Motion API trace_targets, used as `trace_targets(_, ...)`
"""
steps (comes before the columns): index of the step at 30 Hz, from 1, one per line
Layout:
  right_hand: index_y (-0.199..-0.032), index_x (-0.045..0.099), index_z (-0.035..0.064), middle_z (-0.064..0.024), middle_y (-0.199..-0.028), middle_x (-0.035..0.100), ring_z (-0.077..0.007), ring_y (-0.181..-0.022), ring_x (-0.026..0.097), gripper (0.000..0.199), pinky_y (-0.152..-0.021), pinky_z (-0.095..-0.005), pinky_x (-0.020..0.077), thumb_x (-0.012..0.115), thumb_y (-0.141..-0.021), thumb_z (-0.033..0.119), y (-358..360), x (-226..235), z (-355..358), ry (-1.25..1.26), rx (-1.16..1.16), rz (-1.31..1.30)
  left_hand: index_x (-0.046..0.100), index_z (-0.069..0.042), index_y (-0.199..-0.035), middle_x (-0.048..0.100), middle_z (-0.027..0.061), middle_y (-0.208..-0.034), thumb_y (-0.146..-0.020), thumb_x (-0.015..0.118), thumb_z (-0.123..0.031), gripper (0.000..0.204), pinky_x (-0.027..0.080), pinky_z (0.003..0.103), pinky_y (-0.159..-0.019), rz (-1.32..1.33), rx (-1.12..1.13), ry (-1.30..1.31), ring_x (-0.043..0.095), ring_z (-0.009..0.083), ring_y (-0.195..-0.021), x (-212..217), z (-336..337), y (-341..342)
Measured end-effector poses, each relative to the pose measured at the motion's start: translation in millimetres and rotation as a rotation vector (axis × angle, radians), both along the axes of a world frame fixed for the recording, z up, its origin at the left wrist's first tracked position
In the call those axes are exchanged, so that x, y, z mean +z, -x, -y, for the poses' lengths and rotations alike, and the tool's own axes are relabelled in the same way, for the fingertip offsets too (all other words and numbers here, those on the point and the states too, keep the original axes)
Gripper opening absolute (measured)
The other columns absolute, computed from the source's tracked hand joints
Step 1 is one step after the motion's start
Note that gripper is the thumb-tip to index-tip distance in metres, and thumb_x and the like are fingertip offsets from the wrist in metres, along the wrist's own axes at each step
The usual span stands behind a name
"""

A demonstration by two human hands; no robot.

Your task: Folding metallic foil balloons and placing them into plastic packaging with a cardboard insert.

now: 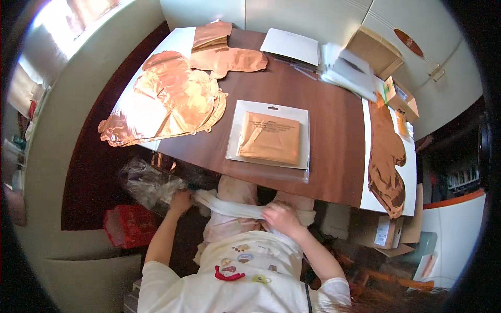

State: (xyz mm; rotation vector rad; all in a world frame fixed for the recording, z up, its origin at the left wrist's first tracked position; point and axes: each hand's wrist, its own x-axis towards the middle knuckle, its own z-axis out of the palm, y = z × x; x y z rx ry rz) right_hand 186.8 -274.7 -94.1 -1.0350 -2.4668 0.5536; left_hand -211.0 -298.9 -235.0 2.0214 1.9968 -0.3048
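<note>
Across my lap lies a long white strip of soft material point(229, 209), its exact kind unclear. My right hand point(282, 216) is closed on it near its right part. By its left end, beyond the table's near edge, my left hand point(181, 201) looks curled, its fingertips hidden. Crumpled clear plastic film point(148, 180) lies right beside that hand; whether the hand grips the film or the strip's end is unclear. In front of me on the table rests a flat clear package point(233, 141) with a folded copper foil piece point(269, 138) inside.
Flat copper foil balloons point(177, 94) cover the brown table's point(334, 130) left side; another foil shape point(385, 161) lies along its right edge. White sheets point(289, 46), clear sleeves point(347, 70) and a cardboard box point(373, 51) stand at the back. A red bag point(129, 226) sits low left.
</note>
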Motion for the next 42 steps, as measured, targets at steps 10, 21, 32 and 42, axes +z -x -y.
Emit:
trace_targets(10,-0.076,0.063,0.0065,-0.0105,-0.077,0.060,-0.0277,-0.072,0.062,0.007,-0.062,-0.0375,0.0519,0.060,-0.078,0.013,0.9,-10.4,-4.3,0.191,-0.038,-0.100,0.064,-0.007,-0.087,0.060,0.0121,-0.079,-0.073,0.063,-0.014,0.016,0.046,0.042,-0.067,0.439,-0.035,-0.394,0.058,0.0319,-0.076,131.9,-14.1,-108.1)
trace_targets(21,-0.083,0.062,0.0045,-0.0127,-0.082,0.062,-0.0318,-0.078,0.061,0.013,-0.066,-0.0388,0.0484,0.060,-0.082,0.017,1.1,1.8,-3.4,0.461,-0.203,-0.290,0.065,-0.009,-0.081,0.057,0.0072,-0.079,-0.071,0.066,-0.013,0.011,0.046,0.037,-0.067,0.826,-0.372,-0.444,0.056,0.0271,-0.075,149.6,-9.4,-206.2)
trace_targets(32,-0.089,0.061,0.0034,-0.0135,-0.086,0.063,-0.0291,-0.078,0.062,0.017,-0.069,-0.0360,0.0483,0.057,-0.086,0.020,-2.2,8.5,-8.0,0.666,-0.225,-0.329,0.062,-0.008,-0.079,0.059,0.0107,-0.074,-0.065,0.066,-0.011,0.014,0.048,0.039,-0.066,0.809,-0.312,-0.258,0.057,0.0301,-0.075,147.6,-20.0,-201.6)
trace_targets(42,-0.085,0.063,0.0038,-0.0139,-0.081,0.063,-0.0310,-0.076,0.061,0.014,-0.068,-0.0381,0.0485,0.059,-0.080,0.016,0.4,15.3,-7.4,0.447,-0.199,-0.234,0.060,-0.007,-0.079,0.059,0.0122,-0.074,-0.070,0.064,-0.013,0.011,0.045,0.041,-0.066,0.916,-0.308,-0.289,0.056,0.0315,-0.074,167.2,-25.8,-198.8)
